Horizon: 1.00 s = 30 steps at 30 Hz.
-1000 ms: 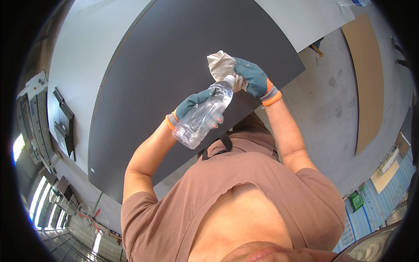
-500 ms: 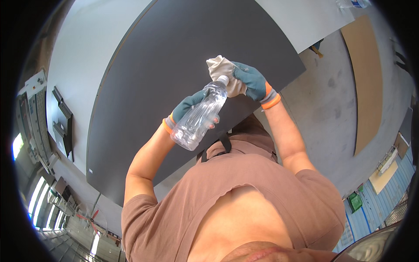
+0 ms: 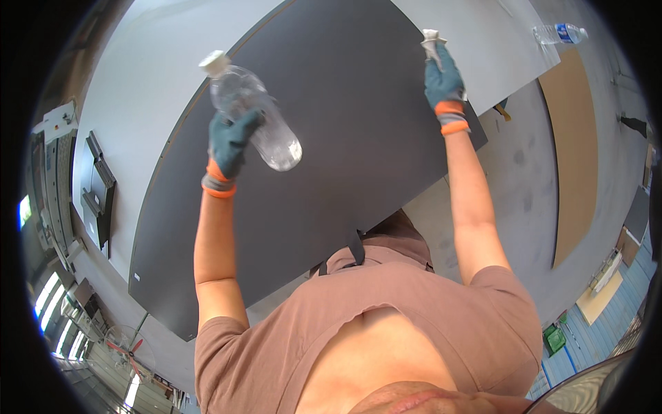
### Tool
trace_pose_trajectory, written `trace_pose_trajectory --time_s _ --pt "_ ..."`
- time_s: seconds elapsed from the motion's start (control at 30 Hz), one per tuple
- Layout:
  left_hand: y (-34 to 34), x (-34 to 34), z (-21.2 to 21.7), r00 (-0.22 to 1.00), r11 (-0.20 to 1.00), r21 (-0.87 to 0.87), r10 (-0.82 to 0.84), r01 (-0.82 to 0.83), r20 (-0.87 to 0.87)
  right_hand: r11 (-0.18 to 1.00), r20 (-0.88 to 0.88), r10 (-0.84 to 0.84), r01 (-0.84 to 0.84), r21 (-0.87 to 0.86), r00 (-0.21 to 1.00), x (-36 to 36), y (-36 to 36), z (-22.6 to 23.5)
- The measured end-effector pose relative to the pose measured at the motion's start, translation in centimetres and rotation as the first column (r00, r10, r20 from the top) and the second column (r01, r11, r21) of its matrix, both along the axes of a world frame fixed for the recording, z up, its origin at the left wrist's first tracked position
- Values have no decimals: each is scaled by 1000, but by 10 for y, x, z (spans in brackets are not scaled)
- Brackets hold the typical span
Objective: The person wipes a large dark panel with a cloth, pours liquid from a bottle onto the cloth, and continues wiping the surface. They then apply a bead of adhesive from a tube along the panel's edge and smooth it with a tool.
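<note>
Wrapped round a clear plastic bottle (image 3: 265, 127) with a white cap is my left hand (image 3: 231, 141), in a teal work glove with an orange and grey cuff. The bottle is tilted, its cap pointing up and left over the left edge of the dark grey board (image 3: 345, 124). My right hand (image 3: 443, 77), gloved alike, is at the board's far right edge with a whitish cloth (image 3: 432, 43) under and ahead of its fingers. Whether the cloth is gripped or pressed flat is partly hidden by the glove.
A light grey table surface (image 3: 483, 41) lies beneath the board. A labelled water bottle (image 3: 560, 33) rests on its side at the far right corner. Dark metal-looking profiles (image 3: 98, 193) lie at the left. A brown sheet (image 3: 569, 165) stands to the right, and a fan (image 3: 131, 348) is behind at lower left.
My hands have moved apart. The left carried the bottle away to the left, its cap swinging leftward; the right took the cloth forward and right to the board's far edge.
</note>
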State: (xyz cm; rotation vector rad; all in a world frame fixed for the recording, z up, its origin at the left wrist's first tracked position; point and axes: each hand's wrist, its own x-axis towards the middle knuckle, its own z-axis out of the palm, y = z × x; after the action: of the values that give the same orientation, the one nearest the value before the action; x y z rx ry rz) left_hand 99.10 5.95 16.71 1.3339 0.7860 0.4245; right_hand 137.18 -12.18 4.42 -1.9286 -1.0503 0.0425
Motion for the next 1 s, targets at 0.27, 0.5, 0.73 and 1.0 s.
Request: trace_pose_trajectory --time_s 0.27,0.5,0.73,1.0 --pt "148 -21 -31 839 701 472 508 -535 197 752 126 517 -379 -539 847 -280 123 -39" --pt "270 -84 -92 608 247 722 739 -646 290 868 282 399 -260 -424 873 -155 143 -33" --pt "308 -114 -142 332 130 802 939 -583 89 837 514 436 -123 -533 739 -213 175 -63" --pt "298 -145 -153 280 136 712 956 -689 89 850 346 520 -430 -305 781 -232 200 -15"
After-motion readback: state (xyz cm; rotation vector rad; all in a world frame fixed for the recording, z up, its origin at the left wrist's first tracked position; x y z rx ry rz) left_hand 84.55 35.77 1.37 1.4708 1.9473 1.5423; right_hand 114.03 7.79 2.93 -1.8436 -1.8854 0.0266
